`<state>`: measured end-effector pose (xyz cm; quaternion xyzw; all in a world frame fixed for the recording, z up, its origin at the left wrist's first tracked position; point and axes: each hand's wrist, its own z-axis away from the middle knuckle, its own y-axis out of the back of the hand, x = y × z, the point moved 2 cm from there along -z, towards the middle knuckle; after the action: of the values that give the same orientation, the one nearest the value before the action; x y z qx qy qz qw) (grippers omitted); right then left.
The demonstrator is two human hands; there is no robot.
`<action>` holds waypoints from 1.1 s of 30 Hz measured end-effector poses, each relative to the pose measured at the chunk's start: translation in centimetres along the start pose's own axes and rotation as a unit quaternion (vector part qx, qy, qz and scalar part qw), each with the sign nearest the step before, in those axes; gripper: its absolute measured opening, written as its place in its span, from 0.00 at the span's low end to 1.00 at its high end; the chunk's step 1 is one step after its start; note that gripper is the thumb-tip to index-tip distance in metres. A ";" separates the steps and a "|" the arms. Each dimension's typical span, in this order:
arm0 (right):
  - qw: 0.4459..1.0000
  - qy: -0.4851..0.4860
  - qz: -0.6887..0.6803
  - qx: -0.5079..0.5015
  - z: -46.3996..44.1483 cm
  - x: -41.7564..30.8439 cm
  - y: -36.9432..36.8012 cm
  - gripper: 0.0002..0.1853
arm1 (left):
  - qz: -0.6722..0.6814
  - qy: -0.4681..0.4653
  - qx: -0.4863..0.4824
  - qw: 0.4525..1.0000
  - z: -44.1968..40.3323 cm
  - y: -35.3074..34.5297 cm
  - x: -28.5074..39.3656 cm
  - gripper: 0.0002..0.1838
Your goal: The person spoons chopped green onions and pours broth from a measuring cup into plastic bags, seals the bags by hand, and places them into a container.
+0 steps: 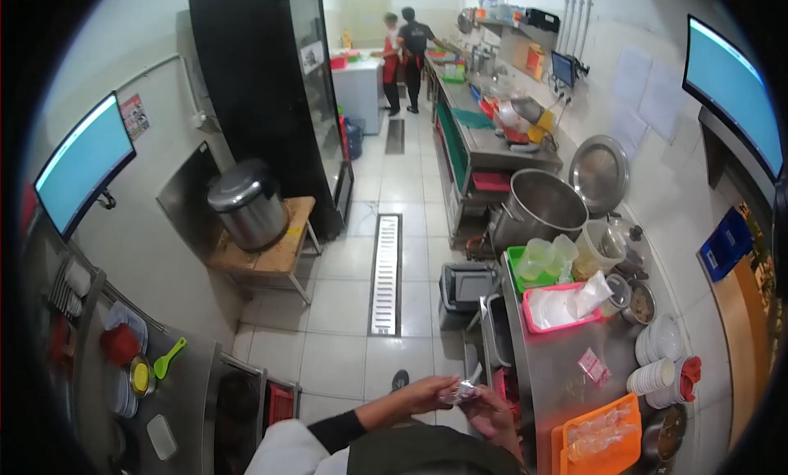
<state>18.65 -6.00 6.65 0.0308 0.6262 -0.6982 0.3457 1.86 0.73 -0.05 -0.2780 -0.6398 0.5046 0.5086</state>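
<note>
My left hand point(433, 393) and my right hand point(491, 413) meet in front of my body, just left of the right-hand steel counter point(542, 376). Between their fingers is a small, shiny, clear plastic packet point(465, 390). Both hands pinch it; its contents are too small to make out. On the counter to the right lies a pink-and-white packet point(594, 367). Nearer to me, an orange tray point(597, 438) holds clear plastic bags. Behind the loose packet stands a pink tray point(565, 307) with white plastic bags in it.
Stacked cups point(651, 378), a green tray point(525, 271) and a large steel pot point(545, 206) line the right side. A rice cooker point(249, 208) sits on a wooden table at left. A floor drain point(385, 274) runs along the aisle. Two people point(413, 48) stand at the far end.
</note>
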 end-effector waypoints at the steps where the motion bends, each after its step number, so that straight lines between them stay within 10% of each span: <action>1: 0.996 -0.022 -0.085 -0.036 -2.4 0.7 0.4 0.10 | -0.012 0.011 0.102 0.995 0.9 -1.7 1.3 0.22; 9: 0.989 -0.112 0.035 -0.091 -2.8 5.7 -7.1 0.09 | -0.009 -0.177 0.065 0.982 12.0 2.2 -1.4 0.18; 10: 0.992 -0.096 0.068 -0.045 -2.2 5.2 -7.0 0.10 | -0.087 -0.177 0.213 0.957 12.2 -0.8 -0.7 0.16; 13: 0.999 0.023 0.007 0.035 0.3 2.1 -4.4 0.15 | -0.285 -0.368 0.430 0.773 14.7 -3.0 5.6 0.23; 17: 0.926 0.315 0.019 0.206 7.6 -3.7 0.4 0.18 | -0.381 -0.779 0.303 0.395 22.9 -18.2 16.2 0.19; 19: 0.865 0.403 0.015 0.299 12.4 -4.3 -0.6 0.19 | -0.371 -0.797 0.293 0.375 23.6 -21.7 17.5 0.14; 24: 0.849 0.448 0.121 0.251 14.0 -2.0 -3.9 0.26 | -0.439 -0.596 0.348 0.576 15.5 -17.2 13.2 0.10; 27: 0.904 0.331 0.165 0.213 10.9 2.1 -5.9 0.29 | -0.491 -0.367 0.181 0.769 5.6 -12.0 2.9 0.32; 29: 0.931 0.273 0.158 0.185 10.1 4.0 -7.4 0.30 | -0.539 -0.166 0.098 0.820 2.8 -12.9 -4.2 0.30; 33: 0.939 0.230 0.169 0.193 11.5 3.2 -7.5 0.31 | -0.619 -0.174 0.020 0.766 2.7 -15.9 -5.5 0.24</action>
<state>16.77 -17.90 13.95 0.3619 0.5273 -0.7109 0.2927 3.63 -10.36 12.77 0.2805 -0.7406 0.1328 0.5960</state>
